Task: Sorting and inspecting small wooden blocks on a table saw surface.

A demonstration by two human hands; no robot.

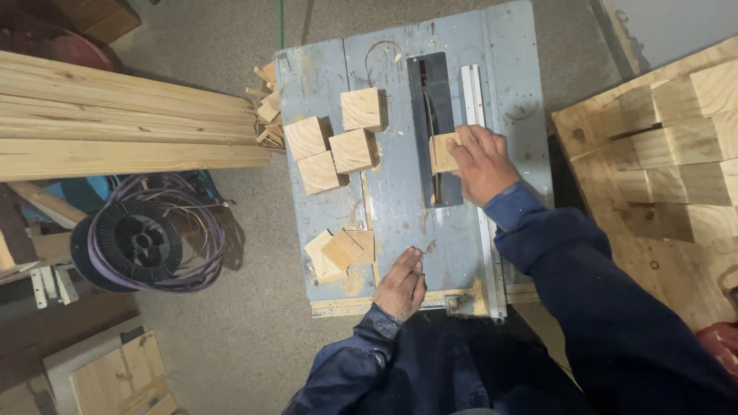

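Observation:
My right hand [483, 163] presses a small square wooden block [441, 152] down on the grey table saw top [400, 207], right at the dark blade slot [432, 84] and beside the pale fence rail [473, 96]. At the table's near edge my left hand [401, 286] rests flat, fingers together, holding nothing. Just left of it lie thin cut wooden squares [340, 250]. Several thicker wooden blocks [332, 140] sit grouped on the far left part of the table.
Long planks [115, 119] are stacked at the left, with small offcuts [266, 104] at their ends. A spool of purple cable [142, 242] lies on the floor. Stacked timber blocks [676, 146] rest on a wooden pallet at the right.

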